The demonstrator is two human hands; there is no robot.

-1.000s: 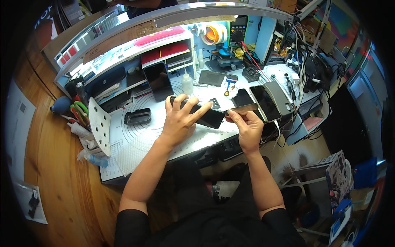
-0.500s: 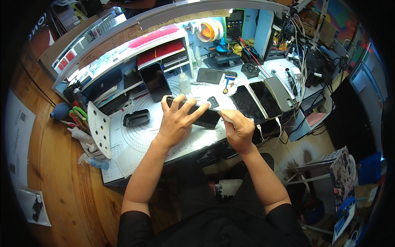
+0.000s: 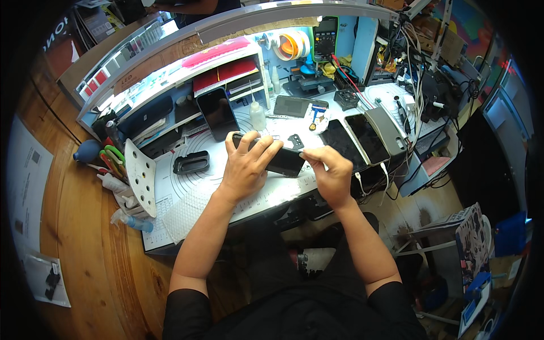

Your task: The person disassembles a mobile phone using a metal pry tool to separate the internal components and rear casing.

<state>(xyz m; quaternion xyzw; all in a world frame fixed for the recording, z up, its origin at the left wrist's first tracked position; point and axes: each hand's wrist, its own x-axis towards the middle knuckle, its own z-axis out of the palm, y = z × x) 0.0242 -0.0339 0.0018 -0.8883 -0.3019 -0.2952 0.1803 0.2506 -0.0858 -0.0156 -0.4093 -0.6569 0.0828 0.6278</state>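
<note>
My left hand (image 3: pixel 247 164) is closed around a dark smartphone (image 3: pixel 285 162), fingers over its upper edge, holding it tilted above the front of the workbench. At the phone's upper right corner, my right hand (image 3: pixel 333 173) is closed in a pinch; whatever its fingertips hold is too small or hidden to make out. Just behind the phone lies a small black part with round holes (image 3: pixel 295 141). A clear dropper bottle (image 3: pixel 257 116) stands farther back. Two dark phones, one (image 3: pixel 343 143) beside the other (image 3: pixel 367 137), lie right of my right hand.
A black tray-like holder (image 3: pixel 191 162) rests left of my left hand, near bubble wrap (image 3: pixel 184 218). Another phone (image 3: pixel 218 114) leans against the shelf (image 3: pixel 226 68). A multimeter (image 3: pixel 325 38) stands at the back. White cables (image 3: pixel 383 169) hang off the right edge.
The right hand has drawn slightly right and its fingers have shifted at the phone's corner. The left hand keeps its hold on the phone. The whole view has moved a little.
</note>
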